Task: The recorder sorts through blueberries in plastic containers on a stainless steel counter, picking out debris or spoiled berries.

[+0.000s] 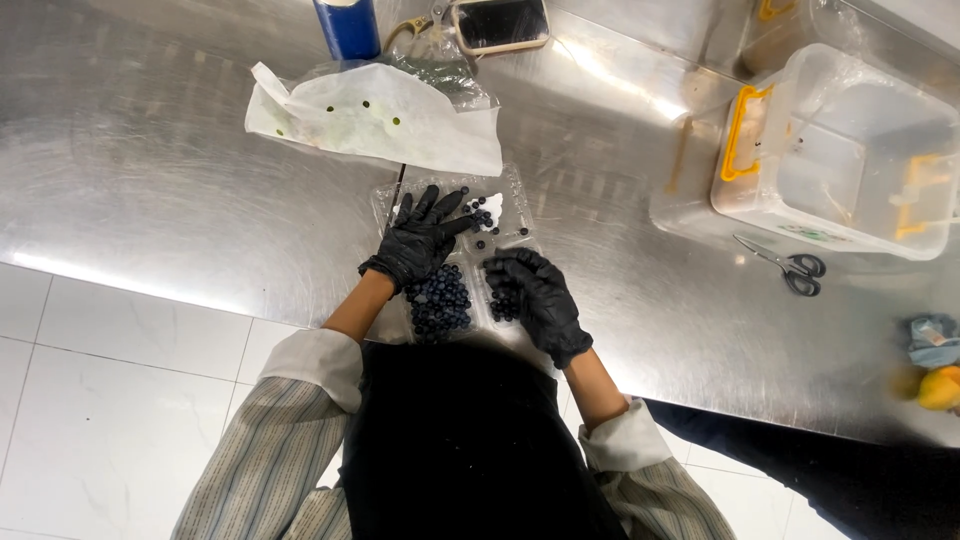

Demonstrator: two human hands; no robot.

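Both my hands wear black gloves and work over clear plastic trays [512,190] of blueberries on a steel counter. My left hand [418,240] lies flat with fingers spread over the far tray, touching a few loose blueberries [483,216]. A heap of blueberries [440,303] fills the near tray below that hand. My right hand [535,293] is curled over berries at the tray's right side; whether it grips any is hidden.
White paper [380,120] with a few berries lies beyond the trays. A blue cylinder [347,25] and a phone [500,24] sit at the back. Clear lidded boxes [840,150] with yellow clips stand right, scissors [790,268] beside them. The counter edge [200,292] runs near my body.
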